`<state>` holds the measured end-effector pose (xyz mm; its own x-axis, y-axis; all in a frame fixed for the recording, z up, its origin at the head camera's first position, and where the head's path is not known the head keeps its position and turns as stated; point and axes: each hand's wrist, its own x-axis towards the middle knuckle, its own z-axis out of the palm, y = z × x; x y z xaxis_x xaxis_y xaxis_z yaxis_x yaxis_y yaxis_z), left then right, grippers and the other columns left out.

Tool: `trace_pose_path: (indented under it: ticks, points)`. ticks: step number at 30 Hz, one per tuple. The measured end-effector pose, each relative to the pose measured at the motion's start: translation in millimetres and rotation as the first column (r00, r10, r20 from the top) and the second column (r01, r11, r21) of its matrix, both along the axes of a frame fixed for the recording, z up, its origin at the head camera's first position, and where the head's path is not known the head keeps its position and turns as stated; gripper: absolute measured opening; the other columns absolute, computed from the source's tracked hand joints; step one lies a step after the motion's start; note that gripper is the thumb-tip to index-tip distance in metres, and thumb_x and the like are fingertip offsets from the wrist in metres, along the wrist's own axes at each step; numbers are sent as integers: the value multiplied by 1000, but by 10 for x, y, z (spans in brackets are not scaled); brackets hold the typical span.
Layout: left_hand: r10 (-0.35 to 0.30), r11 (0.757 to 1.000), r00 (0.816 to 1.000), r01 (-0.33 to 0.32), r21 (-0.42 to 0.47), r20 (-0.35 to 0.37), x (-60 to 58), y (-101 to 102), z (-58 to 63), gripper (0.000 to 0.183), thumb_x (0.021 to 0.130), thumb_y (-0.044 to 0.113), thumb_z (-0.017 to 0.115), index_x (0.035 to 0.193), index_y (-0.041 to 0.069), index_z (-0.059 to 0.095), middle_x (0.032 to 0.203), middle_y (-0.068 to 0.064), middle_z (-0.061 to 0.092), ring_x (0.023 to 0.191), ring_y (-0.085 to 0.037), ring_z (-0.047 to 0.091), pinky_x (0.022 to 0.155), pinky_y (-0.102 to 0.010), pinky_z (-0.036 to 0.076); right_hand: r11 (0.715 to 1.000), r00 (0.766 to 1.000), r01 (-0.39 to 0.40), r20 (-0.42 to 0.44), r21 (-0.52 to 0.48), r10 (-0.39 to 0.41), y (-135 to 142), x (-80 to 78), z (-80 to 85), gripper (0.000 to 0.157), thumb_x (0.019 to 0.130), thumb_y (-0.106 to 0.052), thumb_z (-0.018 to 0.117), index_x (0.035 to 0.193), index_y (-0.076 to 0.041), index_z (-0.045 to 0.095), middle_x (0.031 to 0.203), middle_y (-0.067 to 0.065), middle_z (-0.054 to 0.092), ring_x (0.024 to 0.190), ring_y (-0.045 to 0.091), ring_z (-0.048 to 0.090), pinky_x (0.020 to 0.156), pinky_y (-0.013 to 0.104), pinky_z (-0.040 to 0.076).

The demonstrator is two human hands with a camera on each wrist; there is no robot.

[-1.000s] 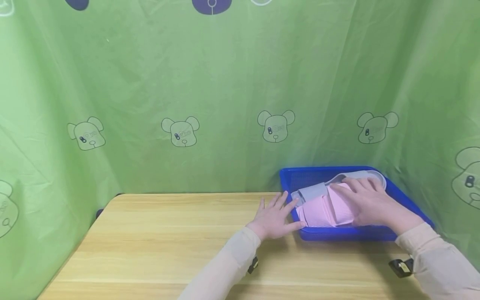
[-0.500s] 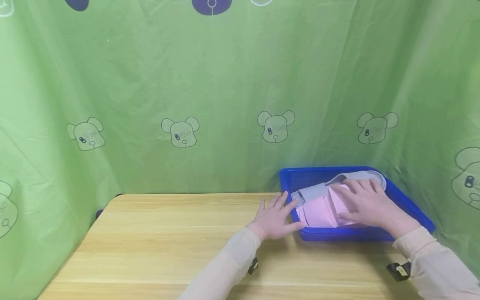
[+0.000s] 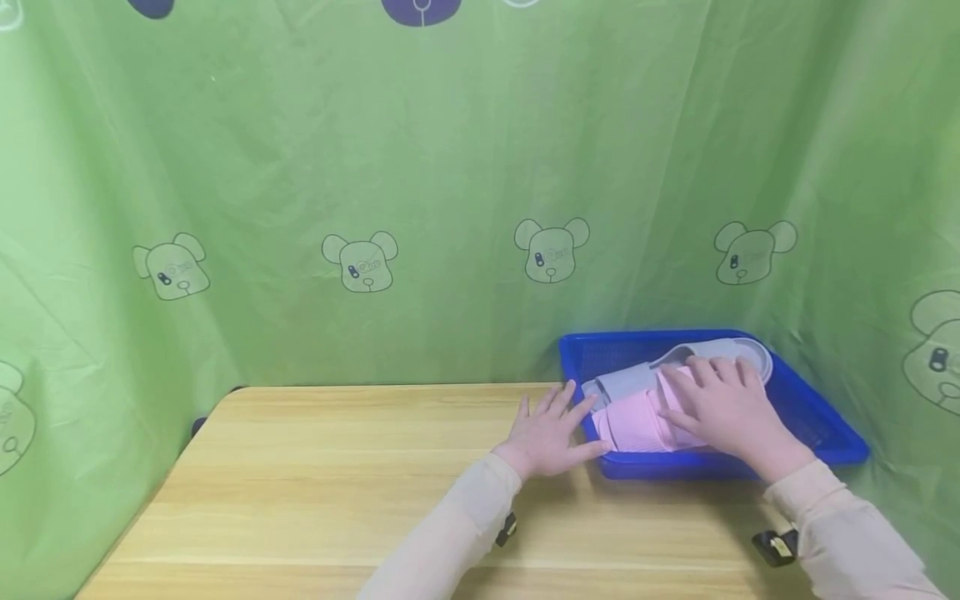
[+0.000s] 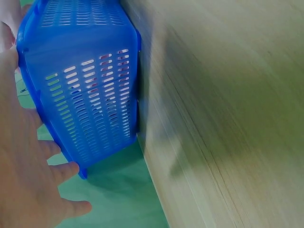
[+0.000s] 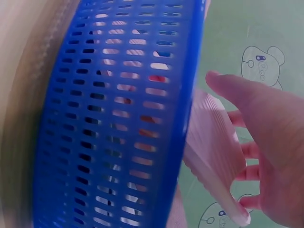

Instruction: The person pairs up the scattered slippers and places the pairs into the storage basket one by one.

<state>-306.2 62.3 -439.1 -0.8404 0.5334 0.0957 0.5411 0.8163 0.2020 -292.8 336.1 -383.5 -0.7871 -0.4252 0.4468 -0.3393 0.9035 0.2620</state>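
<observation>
A blue slotted plastic basket (image 3: 675, 467) at the table's back right holds grey and pink slippers; how many, I cannot tell. The grey slippers (image 3: 626, 383) lie along the back, the pink slippers (image 3: 633, 423) in front. My left hand (image 3: 547, 437) rests with spread fingers on the basket's left rim. My right hand (image 3: 731, 412) lies over the right part of the pink slippers. In the right wrist view, its fingers touch the edge of a ribbed pink slipper (image 5: 218, 133) tilted above the rim, and the thumb stands apart from it.
A wooden table (image 3: 337, 475) stretches to the left of the basket. Green curtain (image 3: 450, 167) printed with bear heads hangs close behind it and on both sides. Black straps or buckles (image 3: 776, 547) show under the forearms.
My right hand has moved slightly left over the pink slippers, and its thumb has come into view. The left hand and the basket have stayed in place.
</observation>
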Motion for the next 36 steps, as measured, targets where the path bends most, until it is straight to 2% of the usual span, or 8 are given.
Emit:
trace_pose_path:
  ticks: [11, 20, 28, 36]
  points:
    - [2, 1000, 1000, -2, 11, 2, -1, 4, 1, 75, 90, 79, 22, 154, 45, 4, 166, 2, 6, 153, -23, 11, 120, -60, 13, 998, 997, 54, 51, -42, -52, 6, 30, -98, 67, 85, -50, 66, 137, -13, 48, 125, 28, 52, 115, 53, 44, 96, 70, 30]
    - [1, 1000, 1000, -1, 14, 4, -6, 4, -10, 75, 90, 79, 23, 153, 46, 3, 166, 2, 7, 153, -25, 11, 120, -61, 14, 995, 996, 62, 67, -81, -57, 49, 44, -174, 56, 91, -47, 59, 136, -14, 48, 126, 26, 51, 113, 54, 44, 93, 71, 31]
    - [3, 1000, 1000, -3, 13, -8, -7, 5, -29, 74, 90, 79, 23, 153, 46, 2, 166, 0, 8, 152, -28, 15, 120, -61, 15, 988, 990, 88, 123, -128, -72, 120, 50, -235, 52, 97, -46, 51, 138, -13, 45, 130, 26, 48, 117, 56, 42, 94, 72, 30]
    - [6, 1000, 1000, -6, 2, -19, -4, 7, -26, 75, 89, 80, 22, 153, 46, 2, 166, 0, 8, 153, -27, 11, 120, -60, 10, 982, 992, 88, 107, -169, -71, 181, 49, -309, 49, 98, -46, 50, 134, -12, 48, 128, 25, 49, 115, 55, 43, 92, 69, 32]
